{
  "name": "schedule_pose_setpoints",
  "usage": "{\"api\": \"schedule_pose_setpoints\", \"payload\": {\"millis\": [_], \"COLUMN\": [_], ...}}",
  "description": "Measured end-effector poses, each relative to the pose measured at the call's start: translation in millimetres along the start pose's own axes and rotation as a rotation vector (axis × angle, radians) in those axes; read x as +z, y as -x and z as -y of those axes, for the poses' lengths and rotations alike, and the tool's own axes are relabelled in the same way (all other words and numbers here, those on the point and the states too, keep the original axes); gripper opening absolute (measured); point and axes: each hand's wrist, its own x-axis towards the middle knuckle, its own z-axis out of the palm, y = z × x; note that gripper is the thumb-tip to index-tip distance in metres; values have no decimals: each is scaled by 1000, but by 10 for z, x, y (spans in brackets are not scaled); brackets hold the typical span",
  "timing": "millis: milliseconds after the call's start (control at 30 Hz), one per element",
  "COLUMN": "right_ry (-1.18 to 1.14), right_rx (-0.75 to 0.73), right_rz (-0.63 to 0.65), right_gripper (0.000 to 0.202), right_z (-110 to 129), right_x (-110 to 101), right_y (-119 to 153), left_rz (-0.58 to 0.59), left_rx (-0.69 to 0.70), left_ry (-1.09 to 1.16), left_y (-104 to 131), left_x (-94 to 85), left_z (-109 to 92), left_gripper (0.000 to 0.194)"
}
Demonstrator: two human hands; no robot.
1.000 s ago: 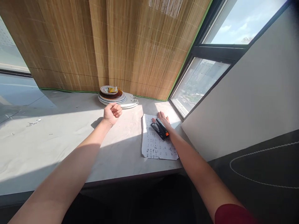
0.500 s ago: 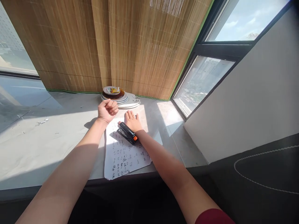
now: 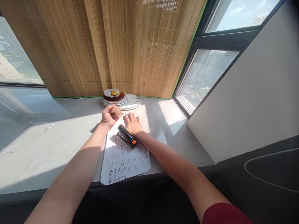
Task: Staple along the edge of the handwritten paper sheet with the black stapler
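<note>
Handwritten paper sheets (image 3: 116,165) lie on the grey ledge in front of me, their near edge close to the ledge's front. My right hand (image 3: 133,124) rests flat on the upper part of the paper, fingers spread. Beside it, a black stapler (image 3: 126,134) with an orange end lies slantwise on the sheets, close to my right wrist. My left hand (image 3: 110,116) is closed just above the paper's top left corner. A tiny greyish thing shows at its fingertips, too small to name.
Behind my hands stands a stack of plates (image 3: 126,101) with a small yellow packet (image 3: 115,92) on top. A bamboo blind (image 3: 128,49) hangs at the back. Paper scraps (image 3: 49,128) lie at left. A window (image 3: 205,74) and white wall (image 3: 252,93) bound the right.
My left hand has come slightly closer to my right hand, and a tiny thing now shows at its fingertips. My right hand stays flat on the paper. The view has shifted slightly.
</note>
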Motion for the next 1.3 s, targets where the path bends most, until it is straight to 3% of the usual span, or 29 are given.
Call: {"api": "schedule_pose_setpoints", "payload": {"millis": [100,233,333,433,600,667,800,867,1000,1133,1300], "right_ry": [31,56,61,30,-177,-311,-349,-271,-200,-245,-452], "right_rx": [80,186,207,194,28,-115,-311,-338,-401,-429,-414], "right_rz": [61,78,80,37,-205,-142,171,216,109,70,159], "right_gripper": [84,82,80,77,53,47,44,40,19,27,38], "right_z": [-320,-743,-901,-942,-981,-998,-1001,-1002,-1049,-1121,-1294], "right_x": [-73,-213,-236,-228,-522,-731,-1018,-1050,-993,-931,-986], "right_y": [145,281,278,243,354,474,667,692,650,598,540], "left_rz": [13,-28,139,241,192,169,167,177,163,99,16], "left_rx": [52,153,88,-26,-138,-172,-234,-251,-234,-143,-52], "left_ry": [-269,-1033,-1481,-1667,-1676,-1649,-1714,-1784,-1823,-1721,-1488], "left_y": [-36,-19,31,61,54,62,95,102,83,39,17], "left_x": [63,235,358,421,455,498,633,679,647,508,395], "left_z": [197,515,650,684,651,625,560,537,543,600,662], "left_gripper": [62,60,51,47,43,43,41,40,41,44,49]}}
